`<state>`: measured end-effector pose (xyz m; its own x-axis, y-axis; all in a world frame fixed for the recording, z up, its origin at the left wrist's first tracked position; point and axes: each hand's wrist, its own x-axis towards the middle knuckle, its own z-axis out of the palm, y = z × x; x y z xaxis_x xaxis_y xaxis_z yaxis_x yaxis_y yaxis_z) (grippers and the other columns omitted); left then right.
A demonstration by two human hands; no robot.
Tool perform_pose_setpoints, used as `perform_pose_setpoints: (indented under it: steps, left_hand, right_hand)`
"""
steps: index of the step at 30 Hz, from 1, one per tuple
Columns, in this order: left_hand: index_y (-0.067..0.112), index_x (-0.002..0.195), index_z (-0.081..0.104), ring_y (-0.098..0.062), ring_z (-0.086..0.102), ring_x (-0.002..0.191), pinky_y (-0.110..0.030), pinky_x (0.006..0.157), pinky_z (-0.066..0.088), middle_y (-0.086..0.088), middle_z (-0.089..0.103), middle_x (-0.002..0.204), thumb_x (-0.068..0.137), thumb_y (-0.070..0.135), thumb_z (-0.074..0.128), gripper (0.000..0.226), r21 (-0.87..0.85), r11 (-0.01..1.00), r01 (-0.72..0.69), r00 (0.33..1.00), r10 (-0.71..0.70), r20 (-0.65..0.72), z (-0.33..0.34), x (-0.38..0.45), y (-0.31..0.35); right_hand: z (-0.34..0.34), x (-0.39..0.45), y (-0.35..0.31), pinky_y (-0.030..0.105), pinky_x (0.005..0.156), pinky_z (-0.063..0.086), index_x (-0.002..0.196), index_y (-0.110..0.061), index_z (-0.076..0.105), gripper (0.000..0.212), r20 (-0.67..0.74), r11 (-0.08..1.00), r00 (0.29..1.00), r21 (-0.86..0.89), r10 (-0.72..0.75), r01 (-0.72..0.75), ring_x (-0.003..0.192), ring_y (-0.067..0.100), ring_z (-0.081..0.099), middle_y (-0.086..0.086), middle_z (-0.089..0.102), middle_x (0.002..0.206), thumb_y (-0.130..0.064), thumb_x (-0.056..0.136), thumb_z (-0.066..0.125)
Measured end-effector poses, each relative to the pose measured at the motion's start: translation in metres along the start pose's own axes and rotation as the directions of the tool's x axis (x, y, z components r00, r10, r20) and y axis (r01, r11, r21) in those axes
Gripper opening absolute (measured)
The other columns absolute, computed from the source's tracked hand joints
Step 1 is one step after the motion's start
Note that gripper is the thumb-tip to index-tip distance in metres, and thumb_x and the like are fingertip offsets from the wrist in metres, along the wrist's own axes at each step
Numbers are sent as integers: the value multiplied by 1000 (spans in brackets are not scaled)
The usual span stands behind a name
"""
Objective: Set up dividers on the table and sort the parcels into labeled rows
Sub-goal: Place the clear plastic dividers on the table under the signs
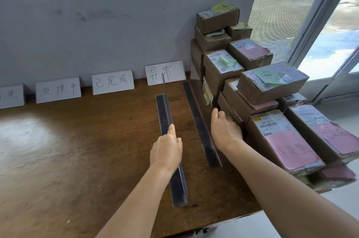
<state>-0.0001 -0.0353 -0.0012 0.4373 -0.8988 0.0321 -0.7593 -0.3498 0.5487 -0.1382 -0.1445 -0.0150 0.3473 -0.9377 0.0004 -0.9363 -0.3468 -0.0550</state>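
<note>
Two clear dividers with dark base strips lie lengthwise on the brown wooden table (77,150). My left hand (167,150) pinches the thin upright pane of the left divider (165,109) near its middle. The right divider (200,127) stands close against a stack of cardboard parcels (272,86) bearing pink and green notes. There my right hand (225,129) curls its fingers over that divider's clear top edge, beside the parcels. Several white label cards lean on the wall, among them one (165,72) behind the left divider.
More label cards (58,90) (112,81) stand along the grey wall to the left. The parcel stack fills the table's right end up to its edge. A glass door (320,34) is on the right, and the table's near-right corner (252,212) is close by.
</note>
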Motion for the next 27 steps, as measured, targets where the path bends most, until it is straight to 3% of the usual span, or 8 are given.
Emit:
perform_pose_setpoints:
  steps: [4,13,16,19,22,27]
  left_hand:
    - [18,149,29,-6,59,59,-10,54,45,8,64,84,100,24,47,53,-23,1000,-8,1000,8,21,-2,-1,0]
    - [18,149,30,-7,63,62,-19,63,54,4,69,89,101,27,45,51,-37,999,-35,999,36,30,-5,-3,-2]
    - [19,149,31,-8,65,67,-19,66,55,2,70,100,100,28,46,51,-50,998,-33,999,35,29,-7,-3,-3]
    - [21,148,32,-9,66,69,-17,65,51,2,70,107,99,28,48,52,-54,998,-15,1000,16,26,-7,-2,-4]
    - [21,148,32,-10,67,74,-16,64,49,3,70,107,99,28,49,53,-57,998,-6,1000,7,16,-6,-3,-3]
    - [24,148,33,-16,66,103,-29,88,52,1,64,125,98,29,50,53,-95,995,-15,999,18,31,-7,-3,-8]
  right_hand:
    - [1,-5,2,31,82,48,146,-3,14,74,-30,1000,999,20,-16,16,118,29,46,16,38,138,-11,89,61]
    - [0,-16,4,33,94,45,148,-9,14,76,-39,992,996,96,-81,85,127,26,39,12,32,146,-25,91,61]
    - [0,-20,2,36,103,38,148,-8,9,79,-60,992,996,100,-69,75,136,27,28,12,25,150,-34,92,57]
    - [0,-26,-5,37,113,21,150,-9,5,79,-101,993,992,79,-78,86,144,27,12,12,17,155,-39,93,51]
    - [0,-32,-16,33,112,9,151,-12,5,76,-146,984,981,110,-124,141,145,23,8,7,16,157,-40,95,48]
    - [-2,-42,-37,32,111,5,151,-19,9,70,-155,951,967,204,-202,231,146,19,6,1,17,158,-41,96,45]
